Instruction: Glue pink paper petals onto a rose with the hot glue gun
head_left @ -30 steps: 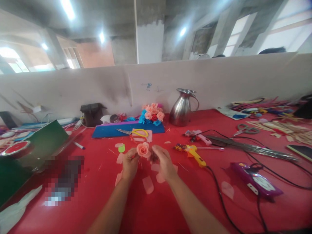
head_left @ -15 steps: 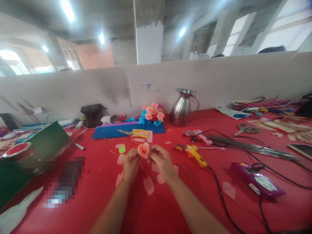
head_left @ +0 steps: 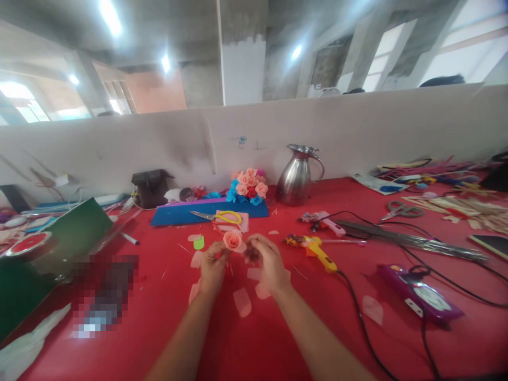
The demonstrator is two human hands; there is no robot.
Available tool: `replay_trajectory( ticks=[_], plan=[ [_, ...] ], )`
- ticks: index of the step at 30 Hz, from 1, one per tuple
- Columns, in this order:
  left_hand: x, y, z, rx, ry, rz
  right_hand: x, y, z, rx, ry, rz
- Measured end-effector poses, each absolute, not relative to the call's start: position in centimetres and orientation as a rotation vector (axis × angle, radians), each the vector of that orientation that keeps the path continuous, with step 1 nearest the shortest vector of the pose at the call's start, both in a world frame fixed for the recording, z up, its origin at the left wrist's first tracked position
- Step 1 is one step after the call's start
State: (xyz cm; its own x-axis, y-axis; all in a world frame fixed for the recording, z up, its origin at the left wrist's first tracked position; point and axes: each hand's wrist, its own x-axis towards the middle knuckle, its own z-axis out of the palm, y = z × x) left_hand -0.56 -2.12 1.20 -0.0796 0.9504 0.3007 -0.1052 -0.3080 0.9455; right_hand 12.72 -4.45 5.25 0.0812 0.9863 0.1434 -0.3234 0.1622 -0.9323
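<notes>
A pink paper rose (head_left: 233,240) is pinched from below by my left hand (head_left: 214,265), whose fingers are closed. Just right of the bloom, my right hand (head_left: 268,260) has bent fingers blurred by motion; whether they hold anything is not clear. A loose-looking petal edge stands out on the rose's right side. Cut pink petals (head_left: 242,302) lie on the red table around and beneath my hands, with a green piece (head_left: 199,243) to the left. Yellow-handled scissors (head_left: 229,216) rest behind the rose on pink paper and a blue board (head_left: 174,213).
A bunch of paper flowers (head_left: 249,186) and a steel jug (head_left: 296,175) stand at the back. To the right lie a yellow glue gun (head_left: 319,254), a pink one (head_left: 325,222), black cables, wires and a purple power strip (head_left: 420,296). A green board (head_left: 79,233) leans at left.
My right hand has drawn slightly away from the rose, to the right. The rose has tilted and shifted slightly up, still in my left hand.
</notes>
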Motion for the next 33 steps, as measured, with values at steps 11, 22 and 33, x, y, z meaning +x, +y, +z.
replay_trajectory(
  ticks=[11, 22, 33],
  plan=[
    [0.2, -2.7, 1.8, 1.175, 1.104, 1.457, 12.4, -4.0, 4.8, -1.155, -1.147, 0.901],
    [0.6, -4.0, 2.6, 1.713, 1.483, 1.451, 11.4, -4.4, 4.2, -1.276, -1.315, 0.654],
    [0.6, -3.9, 2.8, 1.691, 1.295, 1.511, 11.7, -3.9, 3.6, -1.229, -1.257, 0.766]
  ],
)
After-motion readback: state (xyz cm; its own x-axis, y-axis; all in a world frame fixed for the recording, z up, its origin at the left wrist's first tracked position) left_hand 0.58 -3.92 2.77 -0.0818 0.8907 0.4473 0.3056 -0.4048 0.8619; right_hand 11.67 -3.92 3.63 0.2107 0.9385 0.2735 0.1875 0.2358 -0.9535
